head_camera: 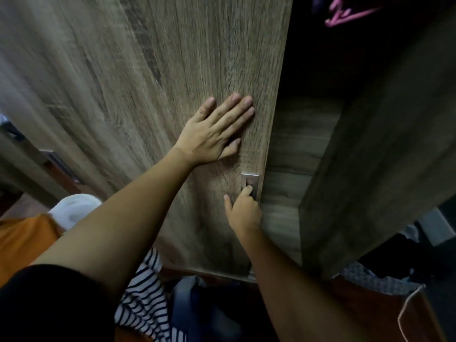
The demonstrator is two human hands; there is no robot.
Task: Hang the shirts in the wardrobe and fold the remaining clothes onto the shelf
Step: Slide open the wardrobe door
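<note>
left grip (pixel 212 134): spread wide and flat, palm pressed on the sliding door (pixel 148 82), holding nothing (probably steadying the panel as it slides).
right grip (pixel 243 211): narrow, fingers hooked into the recessed handle (pixel 253 180) near the door's right edge, thumb out to the left; set there for pull.
door: blurred toward the left, right edge bordering a dark opening.
wardrobe (pixel 308 70): partly open, interior too dark to make out a shelf.
pink hanger (pixel 345 16): high in the opening, seemingly bare, handy for a shirt.
striped shirt (pixel 145 292): crumpled low between the two forearms, not yet hung.
orange garment (pixel 22 243) and white garment (pixel 74 211): lower left, beyond the left forearm, unfolded.
blue clothes (pixel 192 304): heaped below the door's bottom edge, just right of the striped shirt.
step in hand: likely gaining access to the inside, ahead of any hanging or folding.
risk: loose fabric near the door's foot catching the panel.
</note>
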